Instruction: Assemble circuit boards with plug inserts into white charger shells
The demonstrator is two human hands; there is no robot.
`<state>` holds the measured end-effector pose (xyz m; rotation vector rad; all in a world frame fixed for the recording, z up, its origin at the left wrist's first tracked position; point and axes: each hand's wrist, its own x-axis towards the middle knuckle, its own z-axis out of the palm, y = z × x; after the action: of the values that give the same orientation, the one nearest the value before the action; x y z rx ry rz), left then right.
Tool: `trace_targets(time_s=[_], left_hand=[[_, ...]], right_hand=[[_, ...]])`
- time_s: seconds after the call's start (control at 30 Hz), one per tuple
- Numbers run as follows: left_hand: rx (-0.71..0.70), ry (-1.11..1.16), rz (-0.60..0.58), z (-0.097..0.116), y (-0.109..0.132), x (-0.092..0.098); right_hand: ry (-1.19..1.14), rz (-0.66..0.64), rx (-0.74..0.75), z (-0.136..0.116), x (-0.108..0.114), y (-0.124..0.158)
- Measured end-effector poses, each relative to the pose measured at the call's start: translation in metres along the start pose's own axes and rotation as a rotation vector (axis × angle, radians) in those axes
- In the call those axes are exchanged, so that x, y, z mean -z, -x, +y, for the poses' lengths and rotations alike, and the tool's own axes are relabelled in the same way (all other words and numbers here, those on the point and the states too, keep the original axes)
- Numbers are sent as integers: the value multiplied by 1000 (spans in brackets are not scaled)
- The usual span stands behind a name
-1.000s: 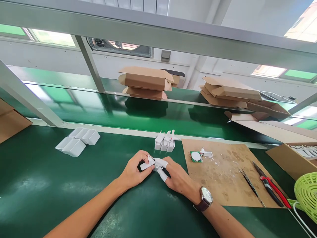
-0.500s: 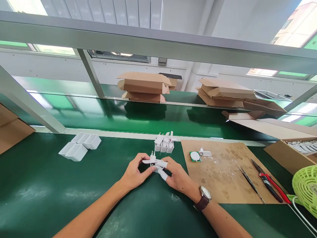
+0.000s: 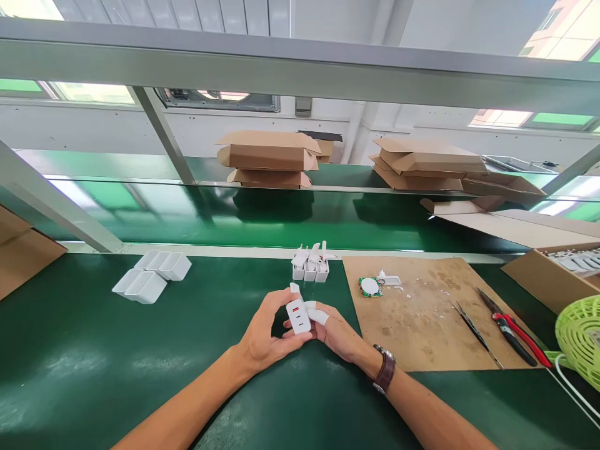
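Note:
Both my hands meet over the green table and hold a small white charger part (image 3: 299,315) with a red port and slots facing me. My left hand (image 3: 267,331) wraps its fingers round the part from the left. My right hand (image 3: 335,334), with white finger cots on its fingertips and a wristwatch (image 3: 385,370) at the wrist, pinches it from the right. Just beyond the hands stands a cluster of white charger shells (image 3: 310,265) with loose pieces in them.
A brown cardboard mat (image 3: 422,325) lies at the right with a green circuit board (image 3: 369,287), tweezers (image 3: 475,334) and red-handled cutters (image 3: 513,334). White trays (image 3: 150,278) sit at the left. A green fan (image 3: 581,340) and a cardboard box (image 3: 546,275) are far right. Cartons (image 3: 269,159) rest beyond the conveyor belt.
The white part has been turned in my hands: its prongs pointed up before, and now its face with the red port shows. Both hands shifted slightly right.

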<state>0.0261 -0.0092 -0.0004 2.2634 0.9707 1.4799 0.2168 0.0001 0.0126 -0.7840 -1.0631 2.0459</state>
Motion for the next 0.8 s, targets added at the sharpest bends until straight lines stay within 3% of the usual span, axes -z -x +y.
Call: trace_targets(time_s=[0.33, 0.47, 0.63, 0.8], left_hand=[[-3, -31, -15, 0, -4, 3], [-12, -108, -38, -9, -4, 6], [193, -197, -57, -30, -1, 6], [589, -221, 28, -53, -17, 14]], right_hand=[[47, 19, 5, 4, 2, 0], [271, 169, 209, 2, 2, 1], [593, 165, 471, 0, 0, 7], [1099, 116, 721, 8, 6, 10]])
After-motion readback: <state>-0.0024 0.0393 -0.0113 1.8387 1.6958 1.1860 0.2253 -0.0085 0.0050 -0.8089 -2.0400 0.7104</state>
